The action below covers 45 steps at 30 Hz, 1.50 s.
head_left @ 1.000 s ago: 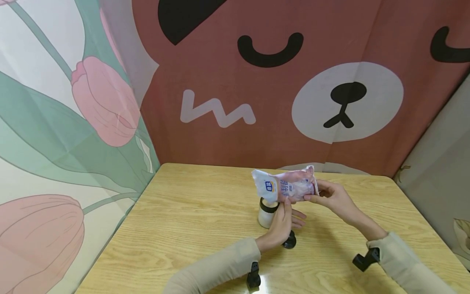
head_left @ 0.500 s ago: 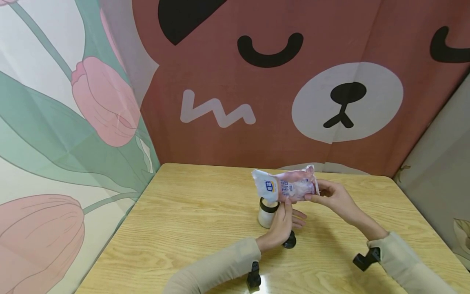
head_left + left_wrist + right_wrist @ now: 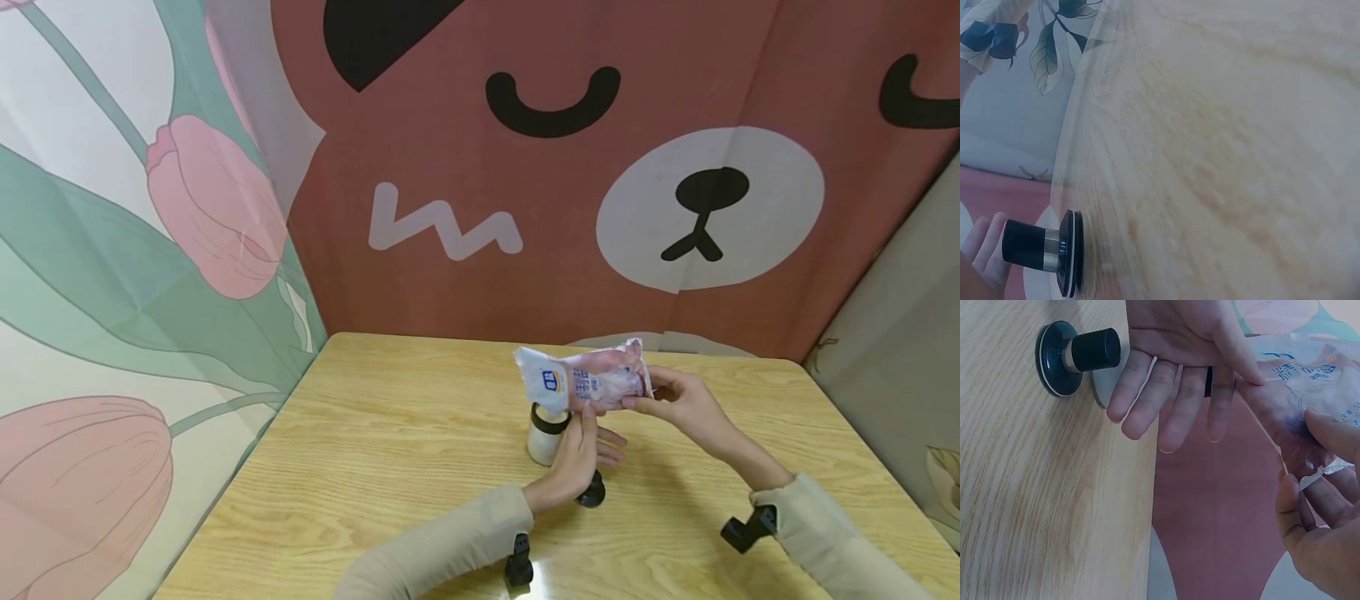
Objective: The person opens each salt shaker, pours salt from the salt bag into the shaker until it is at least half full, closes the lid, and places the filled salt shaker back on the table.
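Note:
A pink and white bag of salt (image 3: 592,379) with blue print is held level over an open jar (image 3: 546,443) with white contents and a black rim. My right hand (image 3: 686,408) pinches the bag's right end between thumb and fingers. Under the bag, my left hand (image 3: 573,458) touches its lower edge with the thumb (image 3: 1244,356); its other fingers (image 3: 1175,415) stay straight, apart from the bag. Just beside the left hand, a black knobbed lid (image 3: 1063,359) lies flat on the table, knob up. The bag's left end hides part of the jar's mouth.
The wooden table (image 3: 360,450) reaches back to a printed bear curtain (image 3: 450,292). A tulip-print curtain (image 3: 135,275) hangs at the left. Black wrist cameras sit on the left sleeve (image 3: 457,533) and the right sleeve (image 3: 832,533).

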{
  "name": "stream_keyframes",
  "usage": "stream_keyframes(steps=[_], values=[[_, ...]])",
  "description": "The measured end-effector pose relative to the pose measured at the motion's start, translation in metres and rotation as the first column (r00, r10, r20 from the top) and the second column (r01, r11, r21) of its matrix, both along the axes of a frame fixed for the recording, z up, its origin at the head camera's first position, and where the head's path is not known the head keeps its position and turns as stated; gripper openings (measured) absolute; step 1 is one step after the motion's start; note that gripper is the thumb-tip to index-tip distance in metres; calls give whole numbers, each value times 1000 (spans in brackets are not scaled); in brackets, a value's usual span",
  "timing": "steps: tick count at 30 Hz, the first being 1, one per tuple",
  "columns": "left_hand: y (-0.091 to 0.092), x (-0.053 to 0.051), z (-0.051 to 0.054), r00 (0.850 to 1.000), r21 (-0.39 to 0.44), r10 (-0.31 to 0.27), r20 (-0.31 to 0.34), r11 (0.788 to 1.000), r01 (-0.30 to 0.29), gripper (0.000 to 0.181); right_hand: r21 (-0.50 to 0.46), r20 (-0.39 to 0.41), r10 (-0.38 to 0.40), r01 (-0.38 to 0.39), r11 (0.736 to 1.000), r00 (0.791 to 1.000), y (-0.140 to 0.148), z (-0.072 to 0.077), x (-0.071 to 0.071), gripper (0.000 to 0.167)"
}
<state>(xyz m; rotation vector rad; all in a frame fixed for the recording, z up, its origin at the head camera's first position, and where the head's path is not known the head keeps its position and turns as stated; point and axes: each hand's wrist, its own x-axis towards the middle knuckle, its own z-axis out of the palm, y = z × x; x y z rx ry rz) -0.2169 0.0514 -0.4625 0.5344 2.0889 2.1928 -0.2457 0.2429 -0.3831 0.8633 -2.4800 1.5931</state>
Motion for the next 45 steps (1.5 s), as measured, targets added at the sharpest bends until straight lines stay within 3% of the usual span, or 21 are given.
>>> stream_keyframes(steps=[14, 22, 45], values=[[-1, 2, 2, 1000, 0, -8, -4, 1000, 8, 47, 10, -43, 9, -9, 1000, 999, 1, -1, -1, 34], [1, 2, 1, 1000, 18, 6, -5, 1000, -6, 48, -56, -1, 76, -76, 996, 997, 3, -3, -2, 39], [1, 2, 2, 1000, 13, 12, -14, 1000, -12, 49, -32, 24, 26, -26, 999, 999, 3, -3, -2, 34]])
